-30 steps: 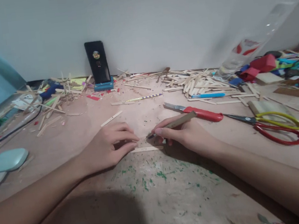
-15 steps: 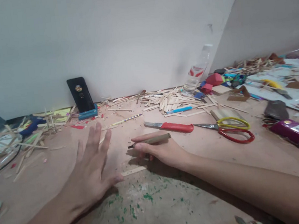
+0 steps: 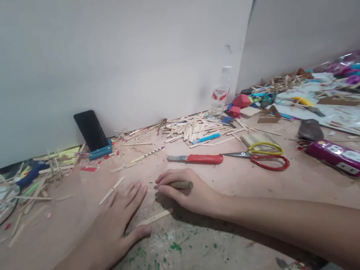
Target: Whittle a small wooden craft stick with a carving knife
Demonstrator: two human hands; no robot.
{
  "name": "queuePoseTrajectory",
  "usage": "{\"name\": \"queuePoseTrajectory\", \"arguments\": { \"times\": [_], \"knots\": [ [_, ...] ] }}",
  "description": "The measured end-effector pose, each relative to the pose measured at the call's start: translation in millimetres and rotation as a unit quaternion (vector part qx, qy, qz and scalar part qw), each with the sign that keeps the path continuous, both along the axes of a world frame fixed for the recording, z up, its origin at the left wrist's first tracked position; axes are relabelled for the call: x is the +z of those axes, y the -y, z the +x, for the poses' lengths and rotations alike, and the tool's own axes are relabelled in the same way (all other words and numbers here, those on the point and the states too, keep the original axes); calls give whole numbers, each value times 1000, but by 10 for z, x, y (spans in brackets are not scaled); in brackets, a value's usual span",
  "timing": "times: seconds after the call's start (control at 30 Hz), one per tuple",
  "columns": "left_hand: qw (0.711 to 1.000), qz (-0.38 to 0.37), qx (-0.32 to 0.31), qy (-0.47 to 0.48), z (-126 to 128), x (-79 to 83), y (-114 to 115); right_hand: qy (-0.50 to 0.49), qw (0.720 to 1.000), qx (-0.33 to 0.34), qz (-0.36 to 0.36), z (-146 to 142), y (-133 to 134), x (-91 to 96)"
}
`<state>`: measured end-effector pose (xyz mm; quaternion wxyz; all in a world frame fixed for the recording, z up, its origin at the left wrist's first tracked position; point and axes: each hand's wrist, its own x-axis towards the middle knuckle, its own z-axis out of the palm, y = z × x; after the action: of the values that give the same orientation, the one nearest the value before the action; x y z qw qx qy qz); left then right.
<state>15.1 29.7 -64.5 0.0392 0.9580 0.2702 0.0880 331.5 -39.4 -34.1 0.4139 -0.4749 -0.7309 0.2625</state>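
The left hand (image 3: 117, 223) lies flat and open on the table (image 3: 214, 253) at lower centre of the frame, fingers spread, gripping nothing. Its thumb tip sits just beside a short craft stick (image 3: 154, 217) that lies loose on the board. The right hand (image 3: 187, 193), just right of centre, is closed around a small tan-handled tool (image 3: 180, 185), its tip hidden under the fingers, so I cannot tell whether it touches the wood.

As for the work, the stick lies whole and flat; no cut or mark on it can be made out, so it seems little is done on this piece.

Farther up, right of centre, lie a red-handled knife (image 3: 196, 159) and scissors (image 3: 261, 156), beyond them a heap of craft sticks (image 3: 195, 128). A dark phone (image 3: 90, 130) leans on the wall at upper left; a plastic bottle (image 3: 219, 95) stands upper right of centre.
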Motion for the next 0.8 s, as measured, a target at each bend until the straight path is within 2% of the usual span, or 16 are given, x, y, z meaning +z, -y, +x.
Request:
{"name": "queuePoseTrajectory", "arguments": {
  "times": [0.43, 0.63, 0.8],
  "knots": [
    [1000, -23, 9, -17, 59, 48, 8, 26, 999, 30, -15, 5, 51, 36],
    [1000, -13, 15, -4, 41, -44, 2, 35, 999, 31, -9, 9, 65, 35],
    [1000, -8, 5, -1, 34, -71, -17, 20, 1000, 4, 6, 14, 57, -51]
  ]
}}
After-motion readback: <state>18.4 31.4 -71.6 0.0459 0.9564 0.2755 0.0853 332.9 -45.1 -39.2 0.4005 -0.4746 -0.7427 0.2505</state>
